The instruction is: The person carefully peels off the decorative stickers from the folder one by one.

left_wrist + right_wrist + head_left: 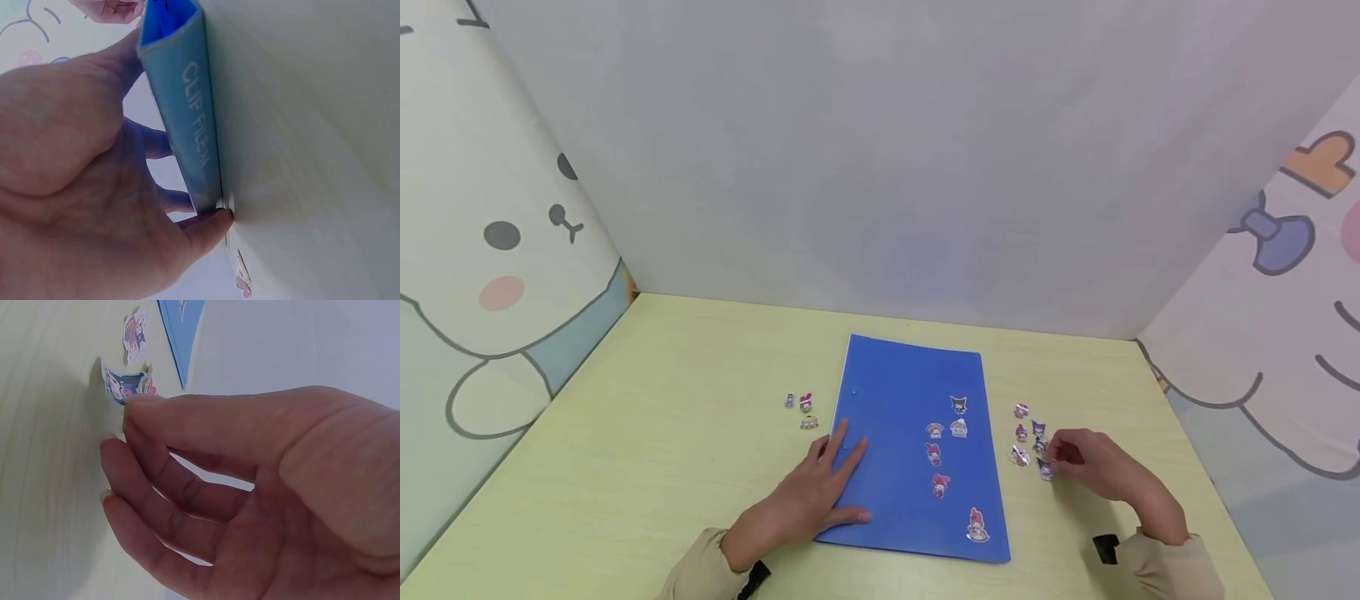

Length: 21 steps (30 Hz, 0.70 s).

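Observation:
A blue clip file (902,417) lies flat, with several cartoon character stickers (940,485) on the right part of its cover. My left hand (808,492) rests with spread fingers on its left edge. In the left wrist view the file's spine (181,119) shows white lettering, and the fingers reach over it. To the right of the file, my right hand (1093,462) pinches the edge of a dark-and-purple character sticker (1046,469) between thumb and forefinger. The right wrist view shows that sticker (122,384) at the fingertips, its edges curling up.
Several more stickers (1020,455) lie on the pale wooden table (700,375) close to the right hand. Left of the file are 3 others, among them a pink-and-white sticker (806,402). A plain wall (887,167) stands behind, with cartoon-printed panels (497,275) at both sides.

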Tool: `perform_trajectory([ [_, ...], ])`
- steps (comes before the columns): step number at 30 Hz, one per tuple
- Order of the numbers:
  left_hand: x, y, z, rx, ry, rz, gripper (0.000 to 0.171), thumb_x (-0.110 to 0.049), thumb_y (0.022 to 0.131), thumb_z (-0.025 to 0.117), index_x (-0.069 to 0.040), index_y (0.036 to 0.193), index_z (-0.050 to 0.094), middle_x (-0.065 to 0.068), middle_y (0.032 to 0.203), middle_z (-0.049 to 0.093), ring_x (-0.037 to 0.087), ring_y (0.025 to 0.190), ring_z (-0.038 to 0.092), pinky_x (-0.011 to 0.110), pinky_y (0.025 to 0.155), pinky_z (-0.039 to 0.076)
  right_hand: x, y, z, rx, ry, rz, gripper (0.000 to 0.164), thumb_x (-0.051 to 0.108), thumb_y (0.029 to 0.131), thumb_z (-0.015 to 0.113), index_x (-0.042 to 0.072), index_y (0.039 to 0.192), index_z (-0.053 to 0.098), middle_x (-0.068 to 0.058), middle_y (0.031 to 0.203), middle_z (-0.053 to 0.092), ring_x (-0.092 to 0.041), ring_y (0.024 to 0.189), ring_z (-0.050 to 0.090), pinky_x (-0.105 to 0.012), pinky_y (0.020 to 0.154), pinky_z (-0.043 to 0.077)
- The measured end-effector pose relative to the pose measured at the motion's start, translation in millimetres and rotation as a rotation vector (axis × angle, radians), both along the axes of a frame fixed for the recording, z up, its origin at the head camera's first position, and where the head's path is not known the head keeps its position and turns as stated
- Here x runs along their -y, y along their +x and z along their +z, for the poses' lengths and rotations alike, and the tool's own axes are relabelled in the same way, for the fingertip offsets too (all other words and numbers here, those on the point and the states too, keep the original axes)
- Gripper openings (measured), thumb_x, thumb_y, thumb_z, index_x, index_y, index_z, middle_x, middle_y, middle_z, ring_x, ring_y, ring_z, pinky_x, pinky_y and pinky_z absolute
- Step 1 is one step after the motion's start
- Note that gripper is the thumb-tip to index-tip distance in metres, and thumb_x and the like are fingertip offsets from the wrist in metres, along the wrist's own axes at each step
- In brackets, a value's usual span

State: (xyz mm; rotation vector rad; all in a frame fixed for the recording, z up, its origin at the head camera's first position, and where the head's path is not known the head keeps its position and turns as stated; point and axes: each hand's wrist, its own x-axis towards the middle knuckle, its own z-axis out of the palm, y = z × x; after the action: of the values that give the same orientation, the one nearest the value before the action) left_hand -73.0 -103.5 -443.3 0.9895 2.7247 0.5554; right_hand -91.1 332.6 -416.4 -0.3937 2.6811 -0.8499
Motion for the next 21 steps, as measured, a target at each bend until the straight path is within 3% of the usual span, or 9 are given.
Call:
perform_trajectory([
  [21, 0.7, 0.6, -1.3, -0.030, 0.001, -0.007, 0.087, -0.053, 0.097, 0.065, 0.004, 0.156, 0.037, 0.035, 0.161, 0.023, 0.049, 0.134, 0.041, 0.049, 0.097, 0.052, 0.7, 0.3, -4.0, 0.019, 0.035, -0.079, 0.015, -0.006, 0.089, 0.073, 0.004, 0.088, 0.061, 0.000, 0.081, 0.057, -0.015, 0.073, 0.049, -0.026, 0.061, 0.042],
])
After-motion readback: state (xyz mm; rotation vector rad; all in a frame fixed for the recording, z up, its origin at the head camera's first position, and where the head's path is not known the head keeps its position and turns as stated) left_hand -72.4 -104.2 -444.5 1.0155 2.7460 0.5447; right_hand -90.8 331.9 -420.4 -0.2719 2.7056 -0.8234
